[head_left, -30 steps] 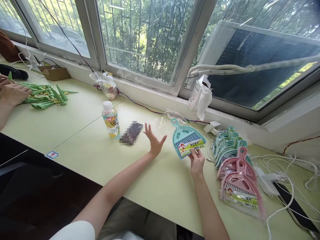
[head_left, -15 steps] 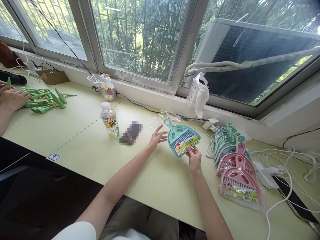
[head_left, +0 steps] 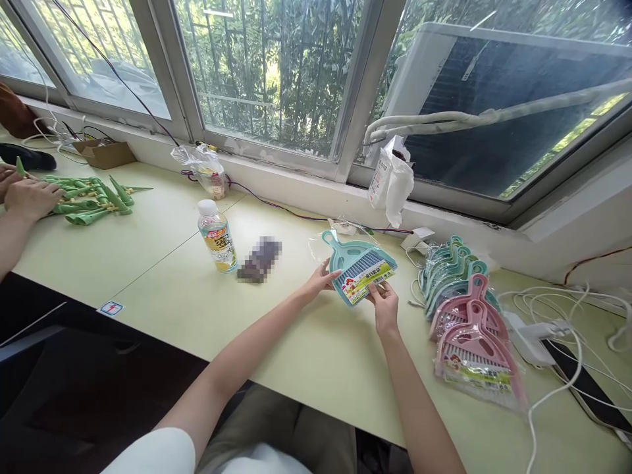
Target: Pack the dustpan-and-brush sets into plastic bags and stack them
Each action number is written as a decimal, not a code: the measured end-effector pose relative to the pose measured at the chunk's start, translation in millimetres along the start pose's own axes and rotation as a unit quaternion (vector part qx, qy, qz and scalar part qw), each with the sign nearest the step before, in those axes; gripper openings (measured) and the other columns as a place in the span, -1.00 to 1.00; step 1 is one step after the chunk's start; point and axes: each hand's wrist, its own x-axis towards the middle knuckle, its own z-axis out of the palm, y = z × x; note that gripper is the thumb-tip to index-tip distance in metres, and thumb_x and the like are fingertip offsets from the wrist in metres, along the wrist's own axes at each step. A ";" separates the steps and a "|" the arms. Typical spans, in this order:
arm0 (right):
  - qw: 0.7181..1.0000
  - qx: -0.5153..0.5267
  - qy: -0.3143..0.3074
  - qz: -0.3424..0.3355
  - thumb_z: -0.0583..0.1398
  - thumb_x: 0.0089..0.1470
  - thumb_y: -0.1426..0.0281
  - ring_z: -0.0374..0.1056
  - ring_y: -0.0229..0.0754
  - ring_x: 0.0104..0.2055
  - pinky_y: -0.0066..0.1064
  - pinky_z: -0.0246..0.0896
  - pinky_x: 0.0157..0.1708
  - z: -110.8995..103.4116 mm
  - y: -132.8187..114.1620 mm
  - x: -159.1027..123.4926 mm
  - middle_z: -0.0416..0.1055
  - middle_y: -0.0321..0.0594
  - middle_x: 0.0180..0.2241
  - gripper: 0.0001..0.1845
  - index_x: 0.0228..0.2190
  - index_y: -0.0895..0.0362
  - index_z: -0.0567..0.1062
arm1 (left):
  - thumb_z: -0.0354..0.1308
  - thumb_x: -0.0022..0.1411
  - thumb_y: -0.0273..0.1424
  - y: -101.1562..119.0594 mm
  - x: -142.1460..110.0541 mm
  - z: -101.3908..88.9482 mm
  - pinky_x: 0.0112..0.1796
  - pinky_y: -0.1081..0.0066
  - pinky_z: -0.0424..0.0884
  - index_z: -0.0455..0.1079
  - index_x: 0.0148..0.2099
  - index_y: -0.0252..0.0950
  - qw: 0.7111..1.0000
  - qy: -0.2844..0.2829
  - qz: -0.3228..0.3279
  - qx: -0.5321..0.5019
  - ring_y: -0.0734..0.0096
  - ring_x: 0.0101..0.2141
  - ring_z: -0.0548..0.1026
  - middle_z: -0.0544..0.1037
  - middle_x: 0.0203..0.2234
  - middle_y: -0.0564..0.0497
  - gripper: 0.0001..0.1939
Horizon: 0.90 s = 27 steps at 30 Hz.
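Observation:
A teal dustpan and brush set [head_left: 356, 253] with a printed label card [head_left: 369, 280] is held between both hands above the table, its handle pointing up and left. My left hand [head_left: 320, 282] grips its left edge, thumb laid over the front. At the lower right edge, by the label, my right hand [head_left: 384, 307] pinches it between thumb and fingers. A clear plastic bag [head_left: 320, 247] lies behind the handle. To the right stands a row of bagged sets, pink dustpans [head_left: 476, 345] in front and teal dustpans [head_left: 447, 280] behind.
A drink bottle [head_left: 217, 237] and a blurred dark object [head_left: 259, 259] stand left of my hands. Farther left, another person's hands [head_left: 33, 197] touch green pieces [head_left: 101, 197]. White cables [head_left: 575, 342] and a phone [head_left: 592, 388] lie at the right.
My left hand has moved right and closed on the dustpan set's left edge; before, its fingers were spread beside it. My right hand keeps its hold.

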 end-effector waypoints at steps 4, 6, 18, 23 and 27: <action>0.999 0.012 0.038 -0.015 0.37 -0.23 0.19 0.42 -0.10 -0.18 -0.21 0.40 -0.19 2.5 1.8 0.2 0.50 -0.11 -0.22 -0.46 -0.20 0.16 0.44 | 0.28 0.05 -0.13 -12.6 1.9 9.2 -0.15 0.12 0.45 0.14 0.18 -0.23 0.999 -0.039 -0.032 -0.018 0.17 -0.18 0.53 0.49 -0.05 -0.19 -0.29; 0.999 0.011 0.051 -0.014 0.37 -0.25 0.18 0.42 -0.10 -0.18 -0.23 0.39 -0.21 1.7 3.0 0.6 0.49 -0.11 -0.21 -0.46 -0.21 0.16 0.44 | 0.29 0.04 -0.13 -17.5 3.5 11.6 -0.11 0.09 0.44 0.14 0.17 -0.22 0.997 -0.043 -0.041 -0.039 0.15 -0.14 0.52 0.47 -0.02 -0.19 -0.29; 0.997 -0.031 0.063 0.041 0.32 -0.30 0.26 0.33 -0.17 -0.20 -0.44 0.15 -0.34 -2.8 4.9 -1.4 0.49 -0.18 -0.24 -0.49 -0.22 0.16 0.47 | 0.38 -0.06 -0.27 -18.0 -3.7 25.8 -0.04 0.12 0.40 0.12 0.16 -0.22 0.999 0.000 0.015 -0.039 0.10 0.01 0.42 0.39 0.04 -0.19 -0.23; 0.996 0.010 0.054 0.068 0.33 -0.33 0.29 0.29 -0.25 -0.33 -0.47 0.10 -0.45 -5.1 12.6 2.1 0.49 -0.22 -0.26 -0.54 -0.28 0.17 0.50 | 0.33 0.00 -0.24 -25.7 -1.4 28.2 -0.23 0.18 0.48 0.03 0.20 -0.20 1.000 -0.017 -0.004 -0.017 0.07 -0.09 0.48 0.39 0.03 -0.21 -0.21; 0.994 0.013 0.059 0.088 0.34 -0.34 0.33 0.28 -0.28 -0.35 -0.50 0.09 -0.50 -9.2 16.4 5.6 0.49 -0.25 -0.25 -0.58 -0.31 0.15 0.51 | 0.37 -0.08 -0.36 -33.9 2.4 27.8 -0.14 0.18 0.45 0.06 0.17 -0.22 0.999 -0.007 0.039 -0.020 0.08 -0.05 0.45 0.44 -0.02 -0.15 -0.20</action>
